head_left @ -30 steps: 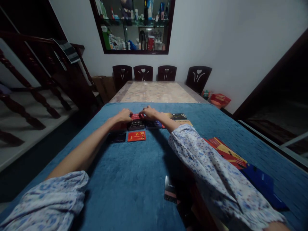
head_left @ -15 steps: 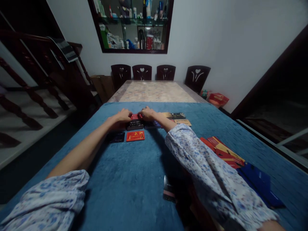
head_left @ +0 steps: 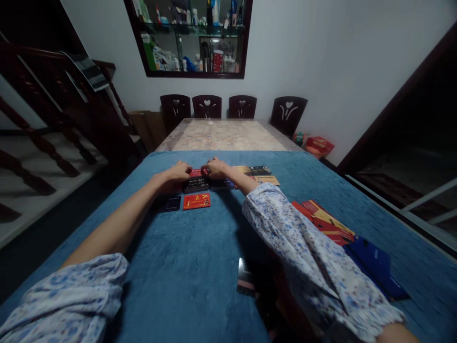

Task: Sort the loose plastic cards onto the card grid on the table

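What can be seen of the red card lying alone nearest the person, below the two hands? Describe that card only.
The red card is a flat rectangle, bright red with small gold markings too small to read. It lies face up and flat on the blue cloth, long side across the view. A dark card lies just left of it, and a black card just beyond. Neither the left hand nor the right hand touches it.
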Motion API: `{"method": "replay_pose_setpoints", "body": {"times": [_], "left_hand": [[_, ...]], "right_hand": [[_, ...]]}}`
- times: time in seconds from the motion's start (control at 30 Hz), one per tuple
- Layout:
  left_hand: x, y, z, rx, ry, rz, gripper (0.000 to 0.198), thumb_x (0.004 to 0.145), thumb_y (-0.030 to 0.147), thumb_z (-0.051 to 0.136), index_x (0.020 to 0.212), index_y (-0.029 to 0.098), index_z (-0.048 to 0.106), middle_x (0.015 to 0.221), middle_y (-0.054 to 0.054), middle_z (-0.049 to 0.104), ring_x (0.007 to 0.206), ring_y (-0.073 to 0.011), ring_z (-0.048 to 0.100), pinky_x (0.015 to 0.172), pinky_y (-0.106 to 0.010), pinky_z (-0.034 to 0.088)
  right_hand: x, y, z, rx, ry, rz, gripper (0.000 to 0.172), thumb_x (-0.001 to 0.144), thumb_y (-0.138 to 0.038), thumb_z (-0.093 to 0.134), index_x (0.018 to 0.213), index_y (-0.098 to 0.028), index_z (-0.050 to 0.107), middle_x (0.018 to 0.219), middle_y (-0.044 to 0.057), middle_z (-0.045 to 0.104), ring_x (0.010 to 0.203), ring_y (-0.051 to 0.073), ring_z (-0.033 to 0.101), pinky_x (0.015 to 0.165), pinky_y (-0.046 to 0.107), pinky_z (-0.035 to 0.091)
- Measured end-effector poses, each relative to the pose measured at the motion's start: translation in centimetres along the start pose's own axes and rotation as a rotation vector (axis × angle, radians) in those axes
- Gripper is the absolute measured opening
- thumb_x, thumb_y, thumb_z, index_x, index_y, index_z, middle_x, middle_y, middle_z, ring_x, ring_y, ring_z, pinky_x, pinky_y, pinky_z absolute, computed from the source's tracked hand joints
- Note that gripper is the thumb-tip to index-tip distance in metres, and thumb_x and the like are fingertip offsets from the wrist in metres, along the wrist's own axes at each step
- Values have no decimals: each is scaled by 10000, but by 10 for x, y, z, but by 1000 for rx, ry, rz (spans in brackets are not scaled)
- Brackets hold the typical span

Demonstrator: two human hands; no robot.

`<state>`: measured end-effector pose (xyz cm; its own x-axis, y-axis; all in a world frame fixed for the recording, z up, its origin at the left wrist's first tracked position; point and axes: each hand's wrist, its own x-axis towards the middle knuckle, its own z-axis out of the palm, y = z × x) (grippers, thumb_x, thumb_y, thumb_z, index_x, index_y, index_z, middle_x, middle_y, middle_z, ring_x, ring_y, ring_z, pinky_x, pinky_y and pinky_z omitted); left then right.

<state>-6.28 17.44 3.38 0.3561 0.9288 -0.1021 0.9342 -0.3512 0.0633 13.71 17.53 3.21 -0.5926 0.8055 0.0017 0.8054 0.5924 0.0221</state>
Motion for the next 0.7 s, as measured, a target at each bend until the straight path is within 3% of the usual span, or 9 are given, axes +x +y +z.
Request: {"method": "replay_pose_setpoints", "body": {"times": [0.13,0.23,0.47,0.7], "left_hand": [[-4,-2,2,-18,90,-19,640,703,280,503,1315,121,604,1347,-164,598,1311,-333,464,1080,-472,409],[-9,3,6,-28,207,18,648,740,248,457,1360,95,565,1418,-182,535,1362,-349,398,1102,-545,365],[-28,41,21,-70,435,212,523,747,180,452,1227,156,658,1264,-140,616,1238,-336,454,1034,-578,392],[-44,88,37,-129,484,455,427,819,166,468,1194,186,671,1192,-118,627,1204,-299,464,1048,-539,392]], "right_hand": [[-7,6,-2,13,31,-11,512,873,-271,552,1383,-306,588,1359,114,573,1265,345,444,958,501,467],[-17,10,-3,18,73,-24,508,888,-242,532,1391,-289,579,1371,121,555,1255,339,430,943,490,456],[-56,19,-5,19,147,-39,441,916,-208,524,1346,-241,614,1318,133,573,1187,308,442,877,403,420],[-106,36,-1,8,180,-37,389,917,-211,542,1289,-230,652,1277,127,595,1130,287,449,814,357,382]]}}
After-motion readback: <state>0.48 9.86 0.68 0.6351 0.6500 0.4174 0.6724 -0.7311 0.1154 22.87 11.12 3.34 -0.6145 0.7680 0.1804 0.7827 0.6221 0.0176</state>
